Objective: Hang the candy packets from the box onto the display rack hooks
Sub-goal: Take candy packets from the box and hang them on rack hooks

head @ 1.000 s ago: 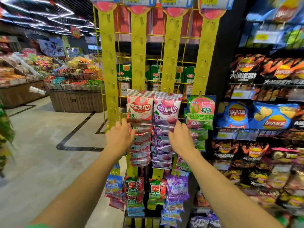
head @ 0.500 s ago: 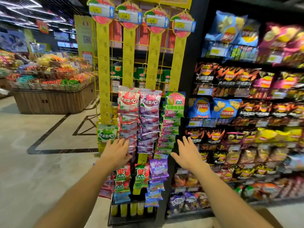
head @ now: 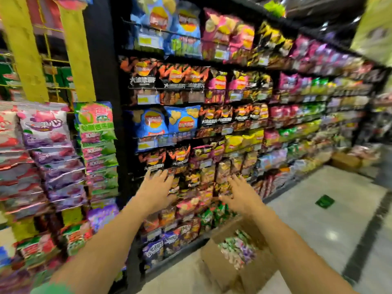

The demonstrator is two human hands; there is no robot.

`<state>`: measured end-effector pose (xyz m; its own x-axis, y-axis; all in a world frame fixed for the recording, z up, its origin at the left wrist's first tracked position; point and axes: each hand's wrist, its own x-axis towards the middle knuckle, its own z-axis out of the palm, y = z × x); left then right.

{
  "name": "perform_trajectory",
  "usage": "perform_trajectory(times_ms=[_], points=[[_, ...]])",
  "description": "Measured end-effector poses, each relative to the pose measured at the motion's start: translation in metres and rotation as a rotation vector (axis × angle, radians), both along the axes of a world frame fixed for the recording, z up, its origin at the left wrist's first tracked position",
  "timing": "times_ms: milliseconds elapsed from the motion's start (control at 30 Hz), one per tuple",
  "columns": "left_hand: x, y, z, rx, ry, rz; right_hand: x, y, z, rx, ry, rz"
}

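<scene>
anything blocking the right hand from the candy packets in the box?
Nothing visible. The right hand is open and empty, above the cardboard box on the floor. The box is open at the top, with the candy packets exposed inside. The left hand is off to the side, also open.

I see yellow strips (head: 77,60) on the display rack (head: 48,58), hung with purple-and-white candy packets (head: 45,130), red-and-white ones at the left edge, and green packets (head: 96,124) with pink lettering. The brown cardboard box (head: 224,266) holds green, pink and purple packets. On the black shelf (head: 106,60) sit blue chip bags (head: 182,122) with yellow-and-red logos, beside black-and-orange bags (head: 176,75). The floor (head: 318,219) is pale grey.
</scene>
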<state>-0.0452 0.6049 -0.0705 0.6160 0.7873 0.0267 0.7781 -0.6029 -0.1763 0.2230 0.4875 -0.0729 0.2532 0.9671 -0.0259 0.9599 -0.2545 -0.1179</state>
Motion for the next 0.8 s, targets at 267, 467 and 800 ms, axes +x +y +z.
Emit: perform_trajectory(times_ms=[267,467,800], points=[[0.252,-0.01,-0.015,-0.047,-0.021,-0.229,0.202,-0.066,-0.022,0.003,0.039,-0.225],[0.375,-0.007,-0.044,-0.057,0.029,-0.373,0.3,-0.078,-0.044,-0.018,0.111,-0.374],[0.54,0.083,-0.109,-0.253,0.044,-0.364,0.444,-0.003,-0.098,-0.108,0.15,-0.412]])
